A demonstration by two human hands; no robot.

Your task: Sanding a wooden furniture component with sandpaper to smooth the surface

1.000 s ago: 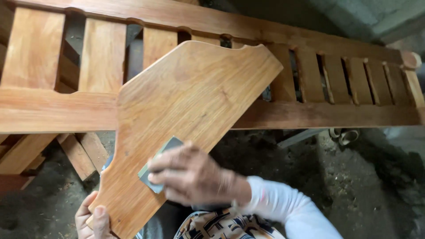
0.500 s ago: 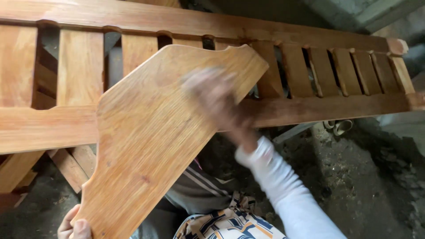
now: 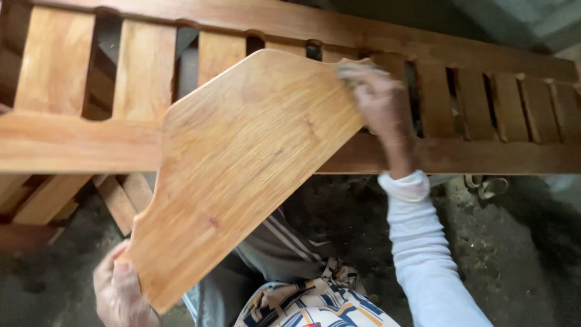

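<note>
A curved, shaped wooden panel (image 3: pixel 242 163) of orange-brown wood slants from lower left to upper right in front of me. My left hand (image 3: pixel 121 290) grips its lower end from underneath. My right hand (image 3: pixel 378 100), blurred by motion, presses on the panel's far upper corner. A dark edge showing under its fingertips looks like the grey sanding pad, mostly hidden by the fingers. A white sleeve (image 3: pixel 423 254) covers my right arm.
Behind the panel runs a long slatted wooden frame (image 3: pixel 484 151) with upright slats and a thick rail. Loose wood pieces (image 3: pixel 118 203) lie below it at left. The ground (image 3: pixel 502 254) is dark and dusty. My patterned clothing (image 3: pixel 315 303) fills the bottom middle.
My right hand has swept with the sanding pad from the panel's lower middle up along the surface to its far upper corner. My left hand has kept hold of the lower end.
</note>
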